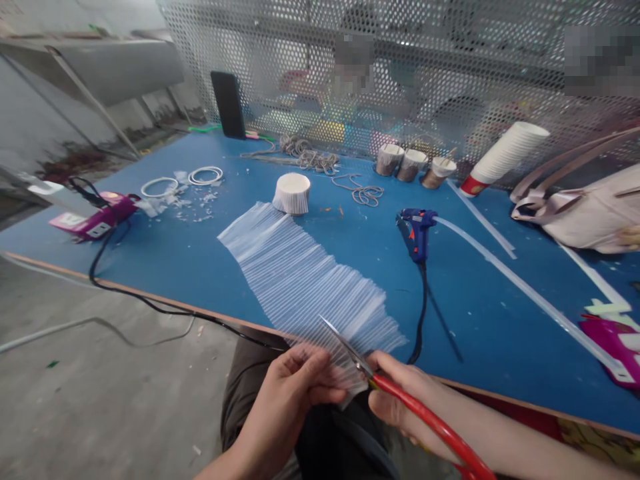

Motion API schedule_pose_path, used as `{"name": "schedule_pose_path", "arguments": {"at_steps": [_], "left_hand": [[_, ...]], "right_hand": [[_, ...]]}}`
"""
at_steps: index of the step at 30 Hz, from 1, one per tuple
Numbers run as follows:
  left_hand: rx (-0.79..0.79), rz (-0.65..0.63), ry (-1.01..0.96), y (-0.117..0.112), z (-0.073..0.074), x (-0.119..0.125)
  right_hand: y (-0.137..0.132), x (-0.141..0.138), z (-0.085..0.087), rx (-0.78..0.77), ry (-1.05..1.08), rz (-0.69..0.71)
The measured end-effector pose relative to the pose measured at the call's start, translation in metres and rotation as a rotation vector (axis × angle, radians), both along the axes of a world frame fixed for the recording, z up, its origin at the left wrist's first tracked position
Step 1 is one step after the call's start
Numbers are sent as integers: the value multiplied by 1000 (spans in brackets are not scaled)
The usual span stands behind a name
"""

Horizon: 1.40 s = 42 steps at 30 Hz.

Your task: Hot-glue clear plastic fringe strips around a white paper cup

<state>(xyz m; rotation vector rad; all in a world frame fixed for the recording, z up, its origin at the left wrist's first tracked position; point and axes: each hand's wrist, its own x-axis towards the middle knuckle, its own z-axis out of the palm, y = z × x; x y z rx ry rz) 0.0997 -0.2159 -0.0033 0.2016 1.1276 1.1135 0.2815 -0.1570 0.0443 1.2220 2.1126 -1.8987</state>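
Note:
A long strip of pleated, sheer white fabric (320,273) lies over the blue table and hangs past its front edge. My left hand (295,387) pinches the near end of this fabric between thumb and fingers. In my right hand (400,393) is a pair of scissors (415,403) with red handles, its pointed blades lying across the fabric beside my left fingers. Whether the blades are parted is hard to tell. Beyond the strip stands a round cup (293,195) wrapped in similar pleated white material.
A blue glue gun (419,230) with a long glue stick (520,290) rests to the right. Stacked paper cups (510,157), a pale bag (595,207) and grey cord (310,155) are farther back. White rings (205,176) and a purple power strip (95,217) lie left.

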Motion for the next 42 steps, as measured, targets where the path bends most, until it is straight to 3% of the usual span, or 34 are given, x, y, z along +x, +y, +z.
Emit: {"name": "schedule_pose_path", "arguments": {"at_steps": [12, 16, 20, 24, 31, 38, 42], "left_hand": [[3, -6, -40, -2, 4, 4], [0, -24, -38, -2, 2, 4], [1, -36, -43, -3, 2, 4], [7, -33, -44, -4, 1, 4], [16, -63, -60, -5, 2, 4], [51, -139, -98, -9, 5, 4], [57, -172, -96, -8, 7, 4]], "right_hand": [[-1, 0, -6, -14, -17, -20], [-4, -2, -10, -73, -36, -129], [-8, -3, -4, -197, -119, -189], [-8, -4, 1, -203, -158, -215], [0, 0, -8, -197, -36, -104], [11, -8, 1, -199, -17, -25], [14, -8, -2, -165, -1, -15]]}}
